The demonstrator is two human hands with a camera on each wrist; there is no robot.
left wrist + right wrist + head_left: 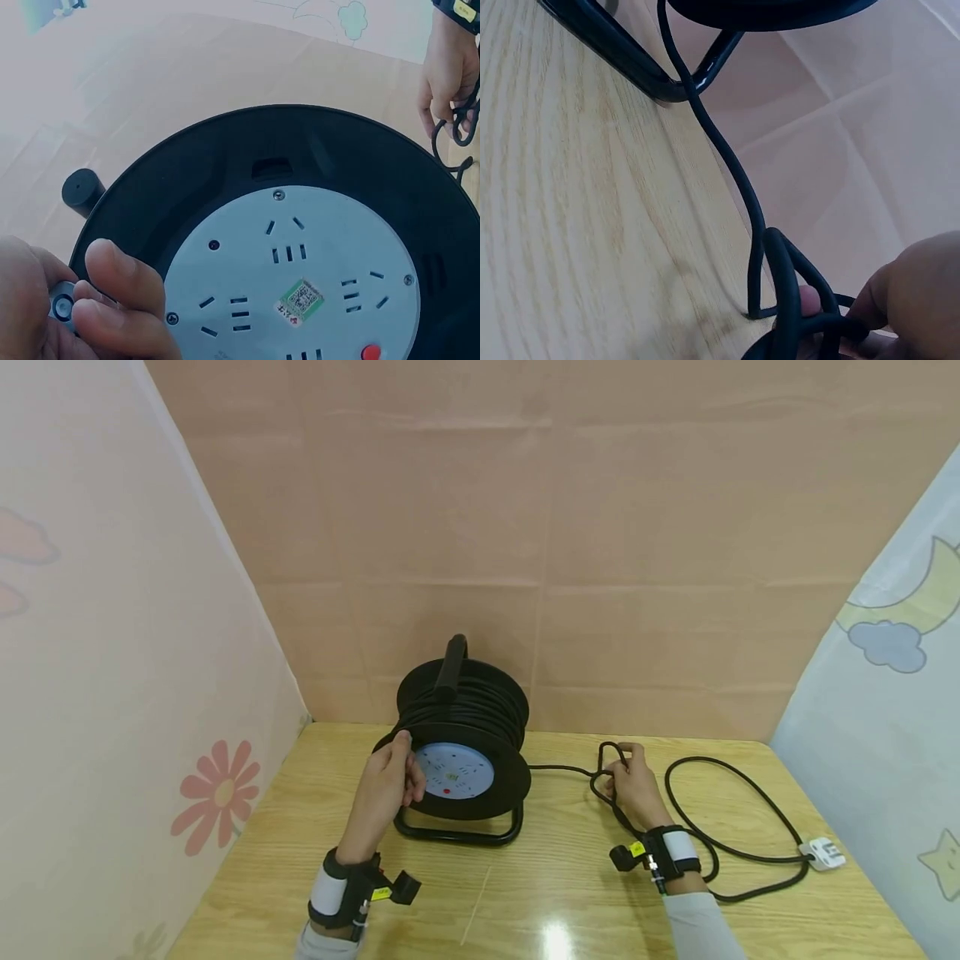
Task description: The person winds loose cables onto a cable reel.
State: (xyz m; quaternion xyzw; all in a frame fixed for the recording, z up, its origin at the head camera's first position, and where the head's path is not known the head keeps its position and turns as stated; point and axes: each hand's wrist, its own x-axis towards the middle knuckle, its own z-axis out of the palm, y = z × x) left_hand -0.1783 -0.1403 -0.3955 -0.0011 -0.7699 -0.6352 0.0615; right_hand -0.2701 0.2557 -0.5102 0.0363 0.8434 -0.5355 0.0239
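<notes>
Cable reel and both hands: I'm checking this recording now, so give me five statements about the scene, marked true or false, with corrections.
1. The right hand holds looped cable. True.
2. The left hand grips the top handle of the reel. False: it grips a small knob at the reel's left side.
3. A red button sits on the panel. True.
4. The plug is in one of the panel's sockets. False: it lies on the table, off to the right.
5. All the cable is wound on the reel. False: part runs out across the table.
</notes>
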